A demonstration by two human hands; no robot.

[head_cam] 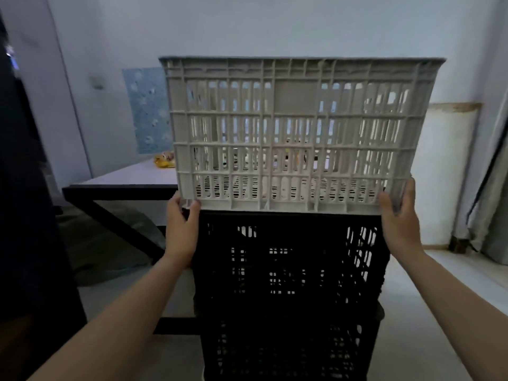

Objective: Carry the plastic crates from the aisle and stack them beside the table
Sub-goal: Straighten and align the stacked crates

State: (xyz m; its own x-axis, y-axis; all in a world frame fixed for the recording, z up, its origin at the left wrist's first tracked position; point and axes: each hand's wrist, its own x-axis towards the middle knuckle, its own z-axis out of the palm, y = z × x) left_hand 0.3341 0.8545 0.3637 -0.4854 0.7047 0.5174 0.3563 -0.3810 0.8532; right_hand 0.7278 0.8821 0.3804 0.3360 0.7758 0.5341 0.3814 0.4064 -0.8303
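Grey crate [299, 133], frame centre: directly over stacked black crates [288, 265]; left hand [180, 229] and right hand [398, 215] each grasp a bottom corner. Table [123, 178], left.

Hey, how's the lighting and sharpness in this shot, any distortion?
Head view: dim, bluish light; the black crates sink into shadow, while the light grey crate is backlit through its slots; edges look soft; wide-angle distortion tilts the curtain at right.

On grey crate [297, 133], left hand [180, 232] and right hand [398, 215]; black crates [288, 270] apparently just beneath.
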